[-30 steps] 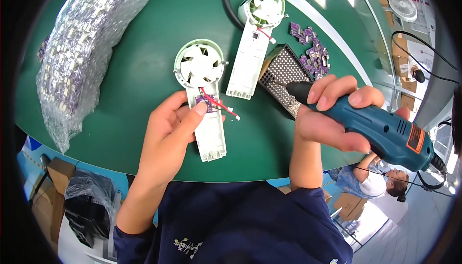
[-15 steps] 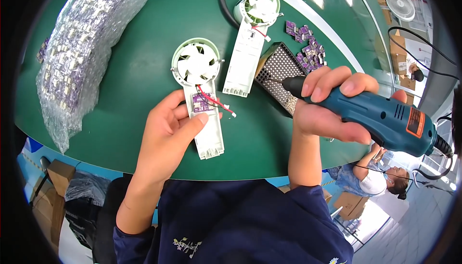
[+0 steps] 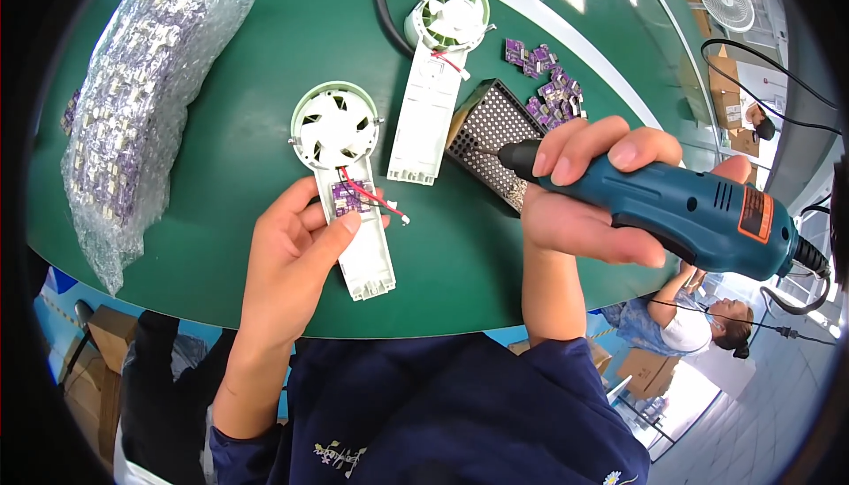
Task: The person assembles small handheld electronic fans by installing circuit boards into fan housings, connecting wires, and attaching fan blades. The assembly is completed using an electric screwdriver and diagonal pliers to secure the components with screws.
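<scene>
My left hand point(image 3: 287, 251) grips a white handheld-fan housing point(image 3: 368, 264), thumb on its front and fingers behind. A purple circuit board point(image 3: 350, 198) sits in the handle just below the round fan head point(image 3: 336, 127), its lower edge by my thumb. Red and black wires point(image 3: 376, 199) with a white plug hang loose across the board. My right hand point(image 3: 584, 211) is wrapped round a teal electric screwdriver point(image 3: 694, 206). Its bit points left over a black perforated screw tray point(image 3: 486, 114) with small screws at the near end; whether the bit touches one I cannot tell.
A second fan housing point(image 3: 420, 122) lies beyond the tray, beside orange-and-black cutting pliers point(image 3: 382, 7). Loose purple boards point(image 3: 557, 96) are heaped behind the tray. Bubble wrap full of boards point(image 3: 141, 105) covers the table's left side. The screwdriver's cable point(image 3: 809, 264) trails right; a person point(image 3: 690, 321) is at the right.
The whole scene has shifted a little left in the picture. Both hands keep their holds, and the screwdriver's bit stays over the screw tray.
</scene>
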A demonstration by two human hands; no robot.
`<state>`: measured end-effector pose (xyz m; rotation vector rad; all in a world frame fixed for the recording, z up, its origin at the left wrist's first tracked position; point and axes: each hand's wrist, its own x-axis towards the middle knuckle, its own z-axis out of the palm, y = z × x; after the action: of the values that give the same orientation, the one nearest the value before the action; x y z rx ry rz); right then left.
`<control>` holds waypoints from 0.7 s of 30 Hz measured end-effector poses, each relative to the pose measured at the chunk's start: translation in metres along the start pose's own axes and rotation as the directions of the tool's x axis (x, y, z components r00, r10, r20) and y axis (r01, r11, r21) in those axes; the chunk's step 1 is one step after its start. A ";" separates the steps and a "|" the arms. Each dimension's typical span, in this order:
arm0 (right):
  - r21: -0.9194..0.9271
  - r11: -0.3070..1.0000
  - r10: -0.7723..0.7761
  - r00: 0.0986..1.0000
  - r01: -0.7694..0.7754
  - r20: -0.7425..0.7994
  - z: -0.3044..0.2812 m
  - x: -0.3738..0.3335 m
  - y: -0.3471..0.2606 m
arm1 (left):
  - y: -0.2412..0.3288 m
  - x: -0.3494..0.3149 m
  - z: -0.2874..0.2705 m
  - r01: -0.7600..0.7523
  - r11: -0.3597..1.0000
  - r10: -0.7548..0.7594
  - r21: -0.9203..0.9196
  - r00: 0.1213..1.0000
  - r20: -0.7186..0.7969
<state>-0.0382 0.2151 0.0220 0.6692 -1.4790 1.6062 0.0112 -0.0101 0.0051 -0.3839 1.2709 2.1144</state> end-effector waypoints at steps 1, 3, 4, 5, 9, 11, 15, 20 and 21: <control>0.011 1.000 -0.014 1.000 0.014 0.006 0.001 -0.001 0.002 | -0.001 0.000 -0.001 -0.018 1.000 0.018 0.005 1.000 -0.008; 0.037 0.999 0.023 0.999 -0.022 -0.039 0.000 -0.003 0.002 | -0.003 0.002 0.000 -0.017 1.000 0.017 0.005 1.000 -0.015; 0.062 0.996 0.064 0.994 -0.059 -0.085 0.001 -0.006 0.001 | -0.004 0.001 -0.001 -0.012 1.000 0.012 0.005 1.000 -0.022; -0.031 0.985 0.164 0.983 -0.167 -0.085 0.001 -0.003 -0.006 | -0.006 0.002 0.001 -0.014 1.000 0.015 0.005 0.999 -0.040; 0.006 0.991 0.132 0.991 -0.132 -0.001 -0.005 -0.001 -0.004 | -0.008 0.004 0.001 -0.037 0.999 0.038 0.033 0.999 -0.036; 0.013 0.993 0.117 0.993 -0.117 0.028 -0.013 0.000 -0.005 | -0.008 0.004 0.002 -0.039 0.999 0.040 0.016 0.999 -0.026; -0.097 0.977 0.192 0.981 -0.189 0.021 -0.009 -0.003 -0.004 | -0.009 0.003 0.001 -0.041 0.999 0.042 0.018 0.999 -0.029; -0.100 0.975 0.205 0.977 -0.199 0.060 -0.015 0.001 -0.011 | -0.008 0.004 0.001 -0.030 1.000 0.030 0.009 0.999 -0.019; -0.058 0.989 0.136 0.991 -0.136 0.009 -0.012 0.006 -0.016 | -0.006 0.004 0.002 -0.020 1.000 0.020 0.009 1.000 -0.022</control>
<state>-0.0258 0.2271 0.0334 0.5570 -1.6036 1.6576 0.0125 -0.0044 -0.0001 -0.3934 1.3010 2.1261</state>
